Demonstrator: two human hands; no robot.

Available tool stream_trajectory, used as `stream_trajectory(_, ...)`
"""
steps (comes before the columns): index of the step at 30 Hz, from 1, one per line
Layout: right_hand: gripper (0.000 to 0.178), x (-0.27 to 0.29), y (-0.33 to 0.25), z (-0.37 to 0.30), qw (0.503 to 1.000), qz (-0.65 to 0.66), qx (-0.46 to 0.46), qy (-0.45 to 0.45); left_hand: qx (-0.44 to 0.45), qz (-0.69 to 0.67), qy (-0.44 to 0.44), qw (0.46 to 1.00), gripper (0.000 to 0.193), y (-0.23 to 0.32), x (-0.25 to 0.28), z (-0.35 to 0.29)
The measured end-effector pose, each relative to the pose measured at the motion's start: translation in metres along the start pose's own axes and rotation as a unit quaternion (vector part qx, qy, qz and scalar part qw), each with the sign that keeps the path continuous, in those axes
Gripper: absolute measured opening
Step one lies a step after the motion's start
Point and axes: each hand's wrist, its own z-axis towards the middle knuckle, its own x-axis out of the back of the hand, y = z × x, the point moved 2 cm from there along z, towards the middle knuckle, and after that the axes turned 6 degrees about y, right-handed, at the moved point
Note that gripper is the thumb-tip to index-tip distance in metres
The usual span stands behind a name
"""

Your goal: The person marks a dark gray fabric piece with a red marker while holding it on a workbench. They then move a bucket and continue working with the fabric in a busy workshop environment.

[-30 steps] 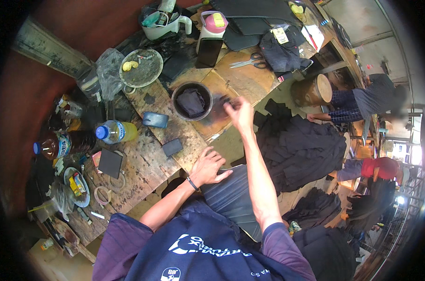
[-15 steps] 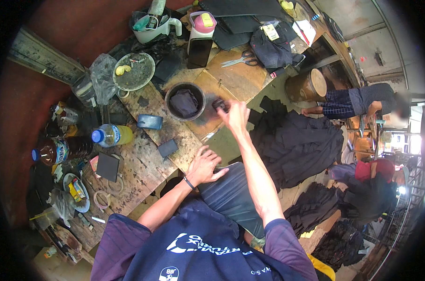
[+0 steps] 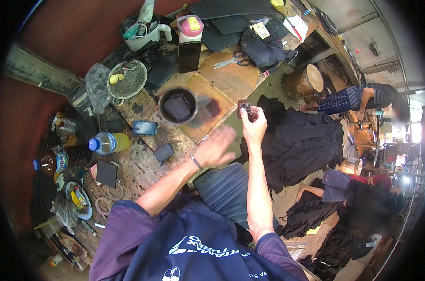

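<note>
In my right hand is a small, shiny dark brown block, gripped between thumb and fingers above the table's right edge. My left hand is smeared by motion, but its fingers look stretched out and the thumb apart, with nothing visible in it. It hovers over the table's front edge. Just beyond it stands a round dark bowl with a folded black cloth-like piece inside. A wet-looking dark stain marks the brown board beside the bowl. Across my lap lies a ridged black sheet.
Scissors, a pink-lidded jug and a round dish sit farther back. Bottles, including one of yellow liquid, stand left. Dark pieces are heaped on the right, near a drum. Two people work beyond.
My right hand has lifted the dark block off the stained board and turned it upright, moving right. My left hand has risen from the table's edge and moved slightly right.
</note>
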Motion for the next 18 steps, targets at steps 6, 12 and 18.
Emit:
stream_trajectory(6, 0.035, 0.034, 0.005, 0.002, 0.997, 0.028, -0.025, 0.060, 0.112, 0.067, 0.215, 0.968, 0.083, -0.017, 0.003, 0.018)
stream_trajectory(12, 0.033, 0.052, -0.004, -0.005, 0.994, 0.048, -0.057, 0.078, 0.152, 0.263, 0.277, 0.912, 0.079, -0.012, 0.010, 0.044)
stream_trajectory(18, 0.031, 0.063, -0.003, -0.007, 0.992, 0.081, -0.043, 0.086, -0.130, -0.009, 0.016, 0.991, 0.061, 0.032, -0.023, 0.040)
